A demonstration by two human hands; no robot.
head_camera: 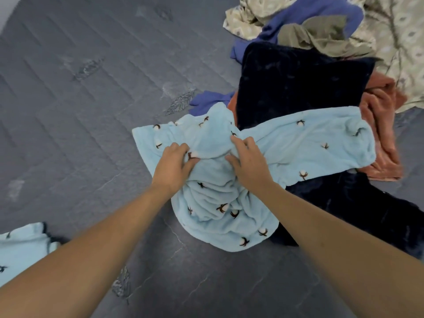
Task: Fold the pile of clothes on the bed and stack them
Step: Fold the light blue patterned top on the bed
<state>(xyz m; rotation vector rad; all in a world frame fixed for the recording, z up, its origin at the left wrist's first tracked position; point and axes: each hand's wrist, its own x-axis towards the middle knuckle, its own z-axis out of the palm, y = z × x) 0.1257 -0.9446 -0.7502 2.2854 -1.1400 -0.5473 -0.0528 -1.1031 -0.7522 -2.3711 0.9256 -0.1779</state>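
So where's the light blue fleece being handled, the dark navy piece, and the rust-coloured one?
light blue fleece (309,143): head view, on its flat right-hand stretch.
dark navy piece (298,88): head view, middle of its broad upper panel.
rust-coloured piece (380,104): head view, on its crumpled folds at the right.

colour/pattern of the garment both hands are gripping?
Light blue fleece garment with small white cotton-boll motifs on brown stems; head view shows it.
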